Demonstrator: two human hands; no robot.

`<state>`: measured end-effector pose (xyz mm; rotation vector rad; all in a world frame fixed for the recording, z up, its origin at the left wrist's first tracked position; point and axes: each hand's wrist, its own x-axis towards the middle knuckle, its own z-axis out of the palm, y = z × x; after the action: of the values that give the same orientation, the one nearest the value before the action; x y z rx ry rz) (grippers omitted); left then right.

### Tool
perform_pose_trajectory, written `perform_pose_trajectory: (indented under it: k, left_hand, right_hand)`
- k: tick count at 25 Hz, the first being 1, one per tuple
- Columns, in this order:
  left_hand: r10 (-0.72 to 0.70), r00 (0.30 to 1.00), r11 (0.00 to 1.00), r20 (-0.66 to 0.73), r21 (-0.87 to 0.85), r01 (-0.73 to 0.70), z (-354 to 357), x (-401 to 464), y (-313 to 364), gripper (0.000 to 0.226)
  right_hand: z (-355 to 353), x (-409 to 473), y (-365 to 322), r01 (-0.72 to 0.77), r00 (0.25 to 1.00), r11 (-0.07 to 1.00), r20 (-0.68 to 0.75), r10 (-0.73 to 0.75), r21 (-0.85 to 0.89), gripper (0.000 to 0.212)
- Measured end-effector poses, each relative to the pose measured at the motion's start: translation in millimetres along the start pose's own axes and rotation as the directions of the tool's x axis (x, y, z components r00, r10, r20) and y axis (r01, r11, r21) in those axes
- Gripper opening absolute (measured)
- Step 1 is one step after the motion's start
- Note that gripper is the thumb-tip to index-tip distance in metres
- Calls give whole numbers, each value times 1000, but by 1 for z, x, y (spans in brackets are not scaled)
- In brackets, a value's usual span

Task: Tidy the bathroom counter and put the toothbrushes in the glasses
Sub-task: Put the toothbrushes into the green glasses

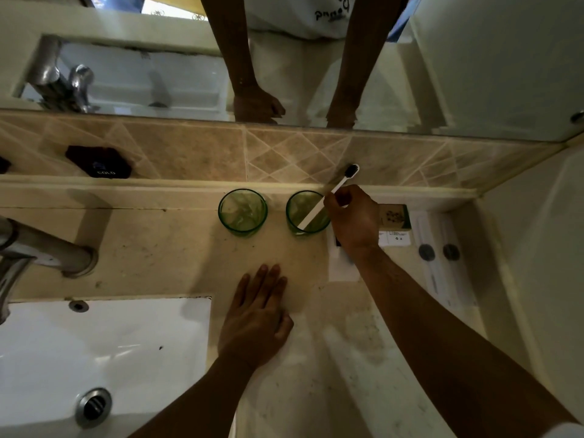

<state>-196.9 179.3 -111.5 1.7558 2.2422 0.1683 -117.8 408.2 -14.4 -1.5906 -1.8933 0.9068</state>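
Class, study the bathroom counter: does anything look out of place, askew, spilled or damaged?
Nothing is spilled or broken. The white toothbrush leans aslant in the right green glass, the right hand gripping it. The left green glass holds no brush. The counter looks stained and speckled. The left hand lies flat.

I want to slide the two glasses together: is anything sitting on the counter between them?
No. In the head view the counter between the left glass and the right glass is bare; the toothbrush stands in the right one.
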Motion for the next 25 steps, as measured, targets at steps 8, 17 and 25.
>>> perform_pose_trajectory:
  k: [8,17,25]
  left_hand:
    - [-2,1000,1000,-12,5,3,-1,0,0,72]
    - [-2,1000,1000,-18,5,2,0,0,0,72]
    - [-6,1000,1000,-4,10,6,2,1,0,74]
  right_hand:
    - [2,4,-1,68,998,995,-5,-69,-76,18]
    - [1,2,2,7,1000,1000,8,-7,-27,19]
    - [-1,-7,8,-11,1000,1000,7,11,-12,23]
